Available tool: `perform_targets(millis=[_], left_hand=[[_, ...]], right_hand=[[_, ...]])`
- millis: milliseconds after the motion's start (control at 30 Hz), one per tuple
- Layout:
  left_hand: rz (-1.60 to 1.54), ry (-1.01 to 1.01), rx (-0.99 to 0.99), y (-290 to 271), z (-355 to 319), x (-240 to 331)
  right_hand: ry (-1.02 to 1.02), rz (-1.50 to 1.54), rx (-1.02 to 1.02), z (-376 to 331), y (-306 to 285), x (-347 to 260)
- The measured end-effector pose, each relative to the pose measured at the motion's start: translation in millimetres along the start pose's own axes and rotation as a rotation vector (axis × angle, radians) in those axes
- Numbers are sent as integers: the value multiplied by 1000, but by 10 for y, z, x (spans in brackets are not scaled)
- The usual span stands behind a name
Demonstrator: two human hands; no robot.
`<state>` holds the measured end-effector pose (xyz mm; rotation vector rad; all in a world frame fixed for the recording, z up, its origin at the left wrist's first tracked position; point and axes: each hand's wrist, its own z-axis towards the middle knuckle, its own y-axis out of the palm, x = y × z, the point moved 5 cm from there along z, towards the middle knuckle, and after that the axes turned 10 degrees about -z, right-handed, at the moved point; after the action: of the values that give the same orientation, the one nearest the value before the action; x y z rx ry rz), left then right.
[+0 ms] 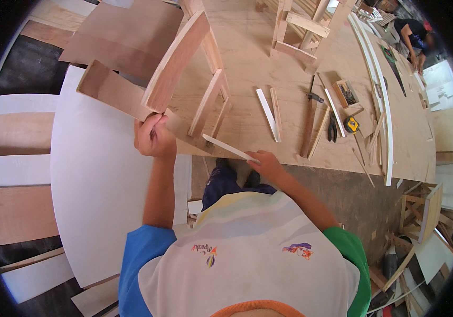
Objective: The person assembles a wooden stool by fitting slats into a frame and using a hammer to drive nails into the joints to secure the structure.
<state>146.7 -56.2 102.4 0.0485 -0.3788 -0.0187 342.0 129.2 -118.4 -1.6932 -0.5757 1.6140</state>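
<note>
My left hand (155, 136) is closed at the near lower corner of a wooden frame (181, 58), its fingers pressed together just under the end of a wide board. The frame is pale wood with upright and cross pieces, and stands at the table's near left edge. A brown panel (111, 91) juts out from its left side. In my right hand (266, 166) is one end of a thin wood strip (229, 147), pinched between thumb and fingers. The strip's other end points left, near the foot of the frame.
On the plywood table (247, 68) lie a hammer (310, 119), black pliers (332, 128), a yellow tape measure (351, 124), a box of nails (346, 94) and loose strips. A second wooden frame (300, 37) stands farther back. Another person (415, 39) works at far right.
</note>
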Motion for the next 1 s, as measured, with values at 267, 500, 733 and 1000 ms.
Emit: perform_targets(millis=[267,500,733,1000], left_hand=[[-89,-57,62,-124,-216,-9],[-162,-58,-51,-31,-144,-149],[-75,-18,-127,135,-72,-435],[-219,-11,-172,485,81,-576]], right_hand=[[44,-12,-29,-80,107,-128],[30,-30,-1,-32,106,-185],[1,-106,51,234,109,-109],[86,-42,59,351,131,-134]])
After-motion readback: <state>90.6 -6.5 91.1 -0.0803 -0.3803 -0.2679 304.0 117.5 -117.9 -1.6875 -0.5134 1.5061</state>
